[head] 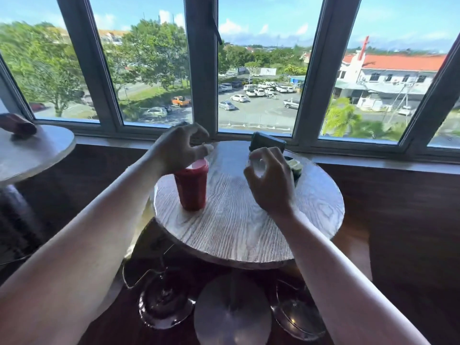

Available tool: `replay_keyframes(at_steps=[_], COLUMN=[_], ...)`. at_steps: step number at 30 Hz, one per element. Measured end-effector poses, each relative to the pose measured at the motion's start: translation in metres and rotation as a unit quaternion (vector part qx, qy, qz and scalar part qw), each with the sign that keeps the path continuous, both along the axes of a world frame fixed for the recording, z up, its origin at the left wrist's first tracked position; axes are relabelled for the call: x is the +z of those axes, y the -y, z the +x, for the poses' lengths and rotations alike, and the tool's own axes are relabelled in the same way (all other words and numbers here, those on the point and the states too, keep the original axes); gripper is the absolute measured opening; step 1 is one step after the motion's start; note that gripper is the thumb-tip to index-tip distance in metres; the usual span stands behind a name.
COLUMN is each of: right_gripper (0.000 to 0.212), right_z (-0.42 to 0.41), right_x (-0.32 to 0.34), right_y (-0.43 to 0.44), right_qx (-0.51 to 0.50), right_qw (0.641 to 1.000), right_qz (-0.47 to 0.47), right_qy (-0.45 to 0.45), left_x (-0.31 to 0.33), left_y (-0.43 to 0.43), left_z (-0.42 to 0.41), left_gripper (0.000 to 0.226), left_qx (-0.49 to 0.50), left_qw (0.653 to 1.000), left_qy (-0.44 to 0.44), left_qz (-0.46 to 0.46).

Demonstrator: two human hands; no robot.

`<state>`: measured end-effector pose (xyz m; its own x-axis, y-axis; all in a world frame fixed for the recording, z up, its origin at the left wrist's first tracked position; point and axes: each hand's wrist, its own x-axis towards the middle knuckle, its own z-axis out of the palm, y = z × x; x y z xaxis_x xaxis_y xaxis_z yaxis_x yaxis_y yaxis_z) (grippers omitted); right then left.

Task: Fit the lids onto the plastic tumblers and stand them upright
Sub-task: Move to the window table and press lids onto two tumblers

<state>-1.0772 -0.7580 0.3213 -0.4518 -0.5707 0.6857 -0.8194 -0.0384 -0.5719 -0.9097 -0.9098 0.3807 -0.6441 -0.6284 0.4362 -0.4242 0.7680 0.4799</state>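
A red plastic tumbler (191,189) stands upright on the left part of a round wooden table (239,227). A pale pinkish lid (199,165) sits on its mouth. My left hand (178,150) hovers just over that lid with curled, parted fingers and nothing in them. At the table's far side my right hand (268,180) pinches a translucent lid (257,166) between thumb and fingers. Behind that hand a green tumbler (296,168) is mostly hidden, and I cannot tell whether it lies or stands.
A dark box-like object (267,143) stands at the table's far edge by the window sill. A second round table (32,155) with a reddish item is at the left. Stool bases (164,305) sit on the floor beneath.
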Motion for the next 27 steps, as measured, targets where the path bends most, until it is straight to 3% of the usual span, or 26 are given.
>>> replay_keyframes(at_steps=[4,7,16,23,27], right_gripper=[0.033,0.042,0.045,0.026,0.034], right_z=[0.028,0.046,0.058,0.004,-0.034], right_x=[-0.013,-0.027,-0.030,-0.009,-0.013], right_y=[0.025,0.036,0.031,-0.008,-0.028], right_qx=[0.084,0.100,0.103,-0.018,-0.095], right_qw=[0.987,0.979,0.977,0.999,0.995], right_qz=[0.124,0.159,0.142,0.022,0.002], right_qy=[0.059,0.083,0.122,0.042,0.041], left_x=[-0.022,-0.049,-0.079,-0.073,-0.078], left_y=[0.015,0.018,0.006,-0.018,-0.029], left_z=[0.033,0.045,0.019,-0.039,-0.073], left_gripper=[0.065,0.069,0.071,0.070,0.070], left_qx=[-0.025,-0.059,-0.030,-0.022,0.005], left_qw=[0.988,0.970,0.983,0.982,0.981], left_qy=[0.027,-0.001,-0.122,-0.171,-0.179], left_qz=[0.148,0.235,0.136,0.076,0.070])
